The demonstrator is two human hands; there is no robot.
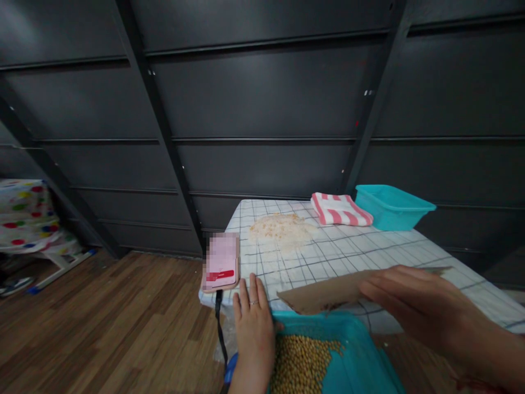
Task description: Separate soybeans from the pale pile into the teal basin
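R grip (414, 298) holds flat brown cardboard sheet (328, 291); rectangular teal plastic bin (344, 361) w/ round tan beans (301, 364) sits btwn grips. L grip (255, 323), fingers spread, shd steady bin; tilt cardboard low.

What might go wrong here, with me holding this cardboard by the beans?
The phone lies at the table's edge near your left hand; a nudge might knock it off. The cardboard in your right hand is beside the bin's rim, so loose powder from the cloth could fall among the beans if swept that way.
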